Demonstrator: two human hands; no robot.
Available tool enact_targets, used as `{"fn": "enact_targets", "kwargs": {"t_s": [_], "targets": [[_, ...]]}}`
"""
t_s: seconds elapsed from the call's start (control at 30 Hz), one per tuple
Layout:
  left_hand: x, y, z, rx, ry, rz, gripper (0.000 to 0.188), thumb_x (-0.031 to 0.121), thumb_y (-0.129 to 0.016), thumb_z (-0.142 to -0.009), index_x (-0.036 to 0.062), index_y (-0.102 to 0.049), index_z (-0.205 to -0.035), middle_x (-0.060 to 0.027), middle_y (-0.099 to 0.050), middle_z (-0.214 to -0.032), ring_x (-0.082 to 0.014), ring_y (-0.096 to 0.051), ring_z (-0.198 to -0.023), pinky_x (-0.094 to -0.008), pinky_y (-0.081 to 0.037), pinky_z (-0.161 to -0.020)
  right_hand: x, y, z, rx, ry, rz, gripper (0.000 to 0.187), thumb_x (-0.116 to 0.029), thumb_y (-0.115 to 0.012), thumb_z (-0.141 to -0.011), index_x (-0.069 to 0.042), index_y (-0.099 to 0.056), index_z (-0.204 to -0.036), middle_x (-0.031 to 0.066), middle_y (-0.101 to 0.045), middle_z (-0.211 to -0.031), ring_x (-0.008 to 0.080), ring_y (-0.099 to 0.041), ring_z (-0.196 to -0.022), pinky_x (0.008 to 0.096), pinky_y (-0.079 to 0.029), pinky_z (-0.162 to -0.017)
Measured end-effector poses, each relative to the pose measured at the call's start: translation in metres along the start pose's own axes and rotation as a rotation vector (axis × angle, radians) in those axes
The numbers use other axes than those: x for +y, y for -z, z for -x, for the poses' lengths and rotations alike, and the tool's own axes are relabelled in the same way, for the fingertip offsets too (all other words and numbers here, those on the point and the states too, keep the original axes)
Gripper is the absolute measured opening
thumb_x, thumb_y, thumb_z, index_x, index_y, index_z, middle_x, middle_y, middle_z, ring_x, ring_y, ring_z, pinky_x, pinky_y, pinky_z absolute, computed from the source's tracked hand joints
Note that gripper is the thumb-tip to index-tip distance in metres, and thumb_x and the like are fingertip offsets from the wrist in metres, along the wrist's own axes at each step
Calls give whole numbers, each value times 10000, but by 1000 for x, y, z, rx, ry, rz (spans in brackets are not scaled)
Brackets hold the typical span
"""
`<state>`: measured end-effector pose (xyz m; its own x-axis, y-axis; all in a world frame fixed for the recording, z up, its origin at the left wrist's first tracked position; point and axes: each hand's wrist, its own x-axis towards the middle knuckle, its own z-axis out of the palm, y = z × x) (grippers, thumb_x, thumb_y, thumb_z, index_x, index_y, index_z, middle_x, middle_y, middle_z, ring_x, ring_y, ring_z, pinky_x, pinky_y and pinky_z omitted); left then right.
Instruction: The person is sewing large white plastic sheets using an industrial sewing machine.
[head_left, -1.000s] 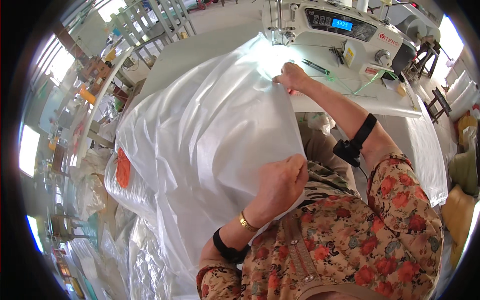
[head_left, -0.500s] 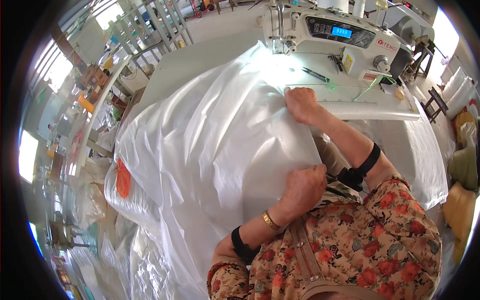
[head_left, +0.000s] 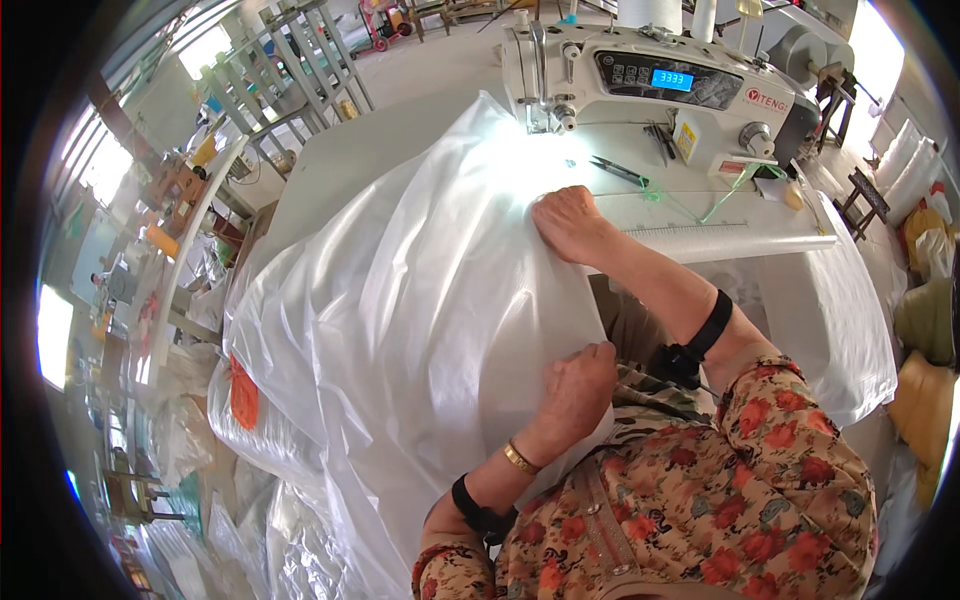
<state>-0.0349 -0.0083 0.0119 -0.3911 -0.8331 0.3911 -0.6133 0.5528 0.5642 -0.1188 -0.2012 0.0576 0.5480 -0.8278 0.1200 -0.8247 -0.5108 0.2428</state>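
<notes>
A large sheet of thin white plastic-like material (head_left: 440, 300) spreads in folds over the sewing table and hangs off on the near left. My right hand (head_left: 568, 222) is closed on its right edge, just below the lit needle area of a white sewing machine (head_left: 660, 70). Nearer my body, my left hand (head_left: 580, 388) is closed in a fist on the same edge. The fingertips of both hands are partly hidden. The sheet's far corner reaches up beside the machine's needle end.
Black thread snips (head_left: 620, 170) and green thread (head_left: 705, 210) lie right of the needle. A clear ruler (head_left: 690, 230) runs along the table's near edge. An orange piece (head_left: 243, 392) sits on a bundle at left. A metal rack (head_left: 290, 75) stands beyond the table.
Both hands and the sheet have shifted left relative to the machine. The sheet's far corner now lies farther left of the needle. The whole view has also shifted slightly.
</notes>
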Motion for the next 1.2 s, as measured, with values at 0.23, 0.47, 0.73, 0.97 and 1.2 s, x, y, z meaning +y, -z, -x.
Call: {"fn": "enact_targets", "kwargs": {"t_s": [0.23,0.47,0.73,0.97,1.2], "targets": [[-13,11,-24,60,14,-98,79,45,-549,-827,33,-488,-777,-146,-568,-691,-350,-606,-659,-453,-465,-577,7,-1,-32,16,-22,-1,66,-82,-677,-697,-109,-702,-752,67,-701,-778,226,-689,-771,333,-511,-604],[-29,10,-50,90,82,-225,53,26,-542,-804,26,-493,-787,-181,-589,-715,-385,-609,-679,-476,-461,-587,17,-5,-46,10,-107,-72,116,-28,-678,-683,-73,-710,-785,119,-707,-809,259,-698,-795,349,-526,-614],[-19,-10,-41,287,152,-68,108,63,-567,-811,14,-477,-776,-178,-574,-668,-412,-582,-644,-481,-436,-565,9,-24,7,212,-361,-486,210,-162,-515,-836,27,-603,-860,234,-648,-795,401,-642,-789,498,-496,-709],[-3,5,-55,207,88,-4,102,74,-580,-812,29,-496,-775,-154,-578,-658,-387,-592,-647,-466,-425,-552,21,-15,6,184,-308,-526,194,-127,-539,-786,30,-626,-862,219,-669,-822,385,-661,-812,478,-507,-705],[-5,1,-34,-11,-5,-222,93,29,-570,-795,20,-515,-870,-123,-610,-784,-326,-629,-770,-444,-470,-601,-1,4,40,3,-132,-203,294,-33,-569,-748,92,-560,-1014,175,-671,-741,318,-677,-766,426,-475,-756]]}}
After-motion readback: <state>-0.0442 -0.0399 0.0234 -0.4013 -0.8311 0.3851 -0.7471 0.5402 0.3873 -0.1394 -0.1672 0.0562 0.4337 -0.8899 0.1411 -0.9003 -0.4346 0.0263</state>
